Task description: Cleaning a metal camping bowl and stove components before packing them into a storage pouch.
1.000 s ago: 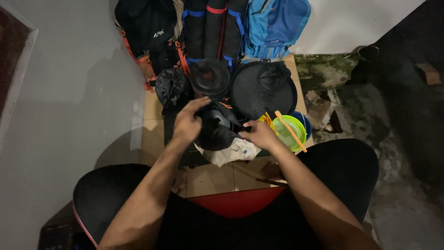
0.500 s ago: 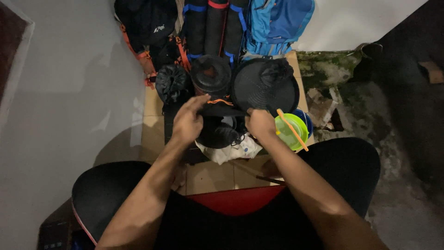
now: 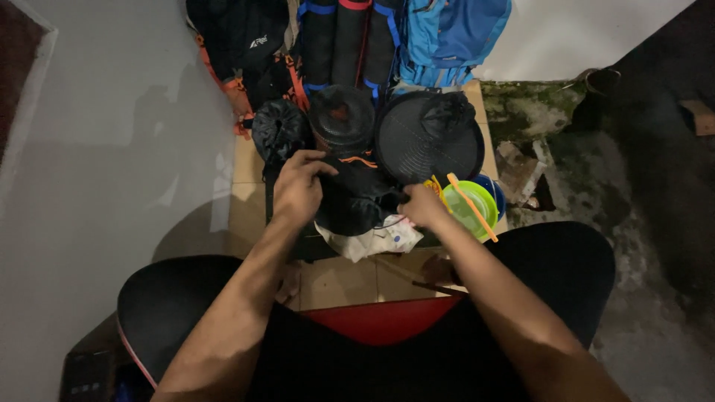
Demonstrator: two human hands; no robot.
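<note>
Seated, knees either side of a tiled floor (image 3: 339, 283), red edge just in front of the lap. Both hands on a black drawstring pouch (image 3: 356, 199) sitting on a white cloth (image 3: 365, 242) between the knees and the gear pile. Left hand (image 3: 298, 190) has fingers curled closed over the pouch's upper-left rim; right hand (image 3: 421, 206) pinches its right edge, fingers closed on fabric or cord, can't tell which. Pouch is roughly round from above, no clear long axis; mouth with orange cord (image 3: 357, 160) faces up and away from the person, toward the wall. Risk as I read it: opposing pulls on a soft bag could tip it and roll the contents off the cloth; right wrist is just beside the green bowl (image 3: 468, 205) with its orange stick (image 3: 471, 208), a sideways jerk could knock that over. Beyond: round black grill plate (image 3: 417, 145), mesh-topped black pot (image 3: 341, 119), small black sack (image 3: 277, 132). Farthest: rolled mats (image 3: 348, 41), blue backpack (image 3: 458, 33), black backpack (image 3: 234, 37) against the wall.
</note>
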